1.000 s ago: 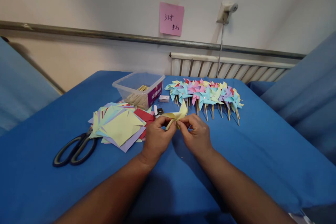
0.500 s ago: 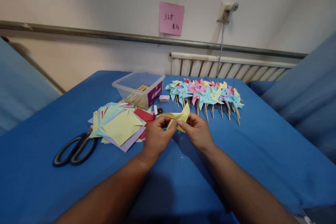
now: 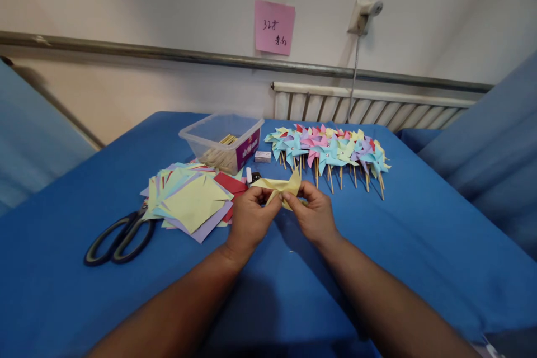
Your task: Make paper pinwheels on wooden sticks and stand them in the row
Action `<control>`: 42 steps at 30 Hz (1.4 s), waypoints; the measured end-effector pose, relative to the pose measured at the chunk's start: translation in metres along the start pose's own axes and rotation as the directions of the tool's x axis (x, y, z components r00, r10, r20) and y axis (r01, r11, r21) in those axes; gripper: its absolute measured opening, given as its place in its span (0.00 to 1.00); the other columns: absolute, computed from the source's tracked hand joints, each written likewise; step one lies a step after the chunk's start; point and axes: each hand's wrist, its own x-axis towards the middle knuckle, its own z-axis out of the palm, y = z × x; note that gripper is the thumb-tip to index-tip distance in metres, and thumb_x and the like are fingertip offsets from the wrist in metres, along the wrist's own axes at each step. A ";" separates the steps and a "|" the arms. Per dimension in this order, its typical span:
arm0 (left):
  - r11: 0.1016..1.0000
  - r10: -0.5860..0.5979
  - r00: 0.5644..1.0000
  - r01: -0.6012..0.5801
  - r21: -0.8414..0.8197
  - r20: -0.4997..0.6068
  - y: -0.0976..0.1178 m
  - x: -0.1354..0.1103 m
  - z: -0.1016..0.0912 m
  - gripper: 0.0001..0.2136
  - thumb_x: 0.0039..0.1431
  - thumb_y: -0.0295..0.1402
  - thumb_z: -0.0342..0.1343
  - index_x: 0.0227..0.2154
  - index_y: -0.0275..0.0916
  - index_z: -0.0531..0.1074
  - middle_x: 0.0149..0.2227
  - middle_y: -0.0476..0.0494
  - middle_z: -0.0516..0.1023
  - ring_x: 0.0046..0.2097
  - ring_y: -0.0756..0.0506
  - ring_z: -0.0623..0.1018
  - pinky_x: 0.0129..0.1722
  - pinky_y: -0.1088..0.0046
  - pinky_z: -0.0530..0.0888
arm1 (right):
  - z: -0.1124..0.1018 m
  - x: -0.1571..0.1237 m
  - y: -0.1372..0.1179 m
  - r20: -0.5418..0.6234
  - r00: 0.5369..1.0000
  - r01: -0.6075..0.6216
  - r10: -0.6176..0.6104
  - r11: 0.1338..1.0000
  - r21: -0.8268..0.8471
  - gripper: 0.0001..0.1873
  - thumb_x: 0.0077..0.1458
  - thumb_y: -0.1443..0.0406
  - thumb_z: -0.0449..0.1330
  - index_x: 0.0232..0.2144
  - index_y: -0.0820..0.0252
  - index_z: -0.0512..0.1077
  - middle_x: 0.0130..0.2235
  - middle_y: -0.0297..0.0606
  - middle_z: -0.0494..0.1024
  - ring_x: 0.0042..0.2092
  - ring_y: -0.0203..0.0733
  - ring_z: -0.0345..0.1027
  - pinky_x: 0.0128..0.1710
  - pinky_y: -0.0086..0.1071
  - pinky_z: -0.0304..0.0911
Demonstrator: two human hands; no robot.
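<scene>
Both hands meet over the middle of the blue table. My left hand and my right hand each pinch a folded yellow paper piece between thumb and fingers, its flaps bent toward the centre. The paper is held a little above the cloth. To the left lies a loose pile of coloured paper squares, yellow on top. Behind the hands lies a row of finished paper pinwheels on wooden sticks.
Black-handled scissors lie at the left. A clear plastic box with wooden sticks stands behind the paper pile, a small white box beside it. A pink note hangs on the wall above a radiator.
My fingers have shifted on the yellow paper, bringing its flaps closer together. The right hand has moved slightly left and up. Everything else lies as before.
</scene>
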 end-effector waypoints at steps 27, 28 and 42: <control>0.994 0.097 0.995 -0.098 0.047 0.021 0.006 -0.004 -0.003 0.10 0.50 0.35 0.60 0.35 0.37 0.77 0.33 0.45 0.81 0.35 0.45 0.79 0.36 0.72 0.72 | 0.001 -0.002 -0.004 -0.008 1.000 0.003 -0.002 0.995 0.097 0.07 0.49 0.62 0.62 0.28 0.59 0.69 0.28 0.32 0.73 0.31 0.36 0.65 0.34 0.30 0.62; 0.994 0.101 0.995 -0.102 0.048 0.017 0.007 -0.004 -0.003 0.10 0.50 0.35 0.60 0.35 0.37 0.77 0.33 0.45 0.81 0.35 0.45 0.79 0.37 0.72 0.72 | 0.002 -0.002 -0.004 -0.016 1.000 0.008 -0.006 0.996 0.090 0.07 0.49 0.62 0.62 0.27 0.59 0.69 0.27 0.31 0.72 0.30 0.35 0.64 0.34 0.30 0.61; 0.992 0.117 0.993 -0.117 0.048 0.009 0.006 -0.004 -0.004 0.11 0.50 0.35 0.60 0.35 0.37 0.77 0.34 0.45 0.81 0.36 0.45 0.79 0.38 0.71 0.73 | 0.006 -0.005 -0.010 -0.071 0.996 0.058 -0.055 0.997 0.052 0.05 0.50 0.64 0.61 0.27 0.59 0.69 0.27 0.31 0.73 0.30 0.35 0.66 0.33 0.30 0.62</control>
